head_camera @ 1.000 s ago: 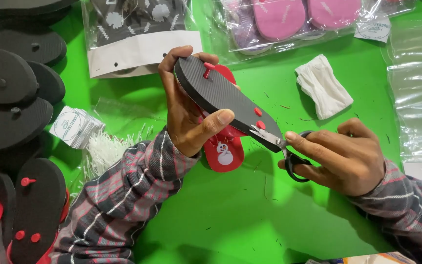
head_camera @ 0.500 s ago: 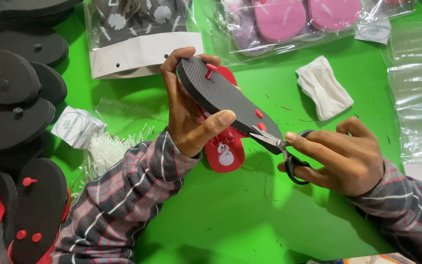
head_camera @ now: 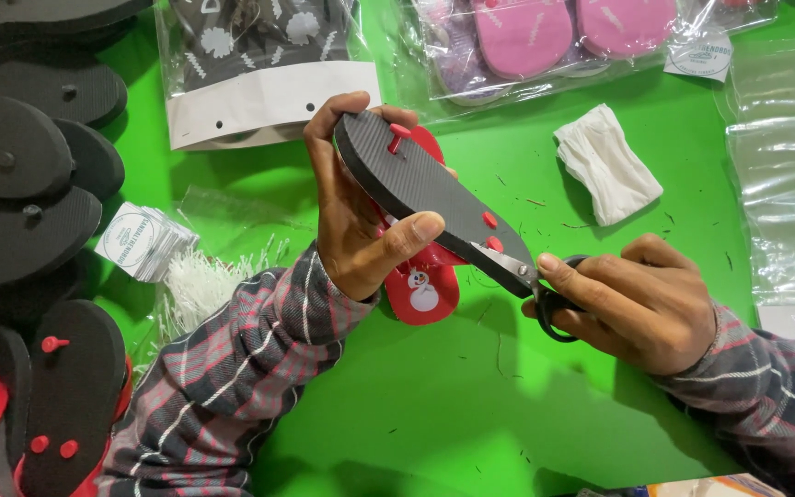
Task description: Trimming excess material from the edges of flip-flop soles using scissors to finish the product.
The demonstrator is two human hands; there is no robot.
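Observation:
My left hand [head_camera: 356, 221] grips a flip-flop [head_camera: 430, 198] with its black sole turned up, tilted down to the right over the green table [head_camera: 471, 396]. Red plugs of the strap poke through the sole, and a red upper with a small snowman figure [head_camera: 423, 293] hangs below it. My right hand [head_camera: 632, 304] holds black-handled scissors [head_camera: 531, 276], with the blades at a red plug near the sole's heel end.
Stacks of black-soled flip-flops [head_camera: 20, 184] line the left edge. Bagged dark slippers [head_camera: 259, 64] and pink slippers [head_camera: 545, 37] lie at the back. White tags [head_camera: 140, 241], plastic fasteners [head_camera: 200, 285], a folded white cloth [head_camera: 607, 164] and clear bags [head_camera: 784, 166] surround the middle.
The flip-flop has shifted slightly in my left hand, and the scissors stay at the heel plugs. Both hands have barely moved.

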